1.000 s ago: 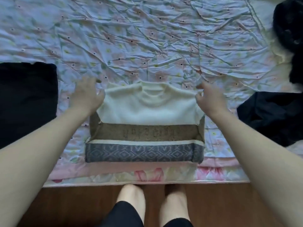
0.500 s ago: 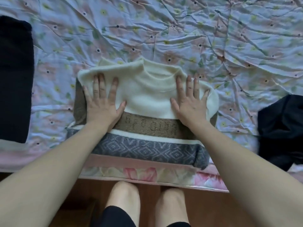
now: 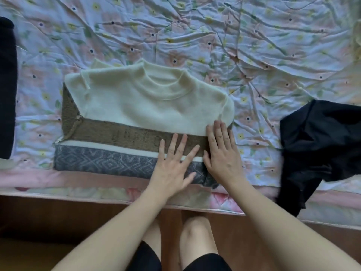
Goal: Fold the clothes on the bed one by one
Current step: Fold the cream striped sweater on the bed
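Note:
A folded sweater (image 3: 136, 106), cream at the top with a brown band and a grey patterned band below, lies on the floral bedsheet (image 3: 234, 45) near the bed's front edge. My left hand (image 3: 173, 163) rests flat on its lower right part, fingers spread, across the brown and grey bands. Right beside it, my right hand (image 3: 222, 153) lies flat on the sweater's right end, fingertips touching the cream part. Neither hand holds anything. A crumpled black garment (image 3: 320, 145) lies to the right, hanging partly over the bed edge.
A folded black garment (image 3: 6, 90) sits at the left edge of the view. The bed's pink border (image 3: 78, 180) runs along the front, with wooden floor (image 3: 48, 227) below it. My legs and feet (image 3: 195, 231) stand close to the bed.
Both hands slid from the sweater's upper shoulders down to its lower right end; the left hand crossed over from the left side. The view shifted slightly to the left.

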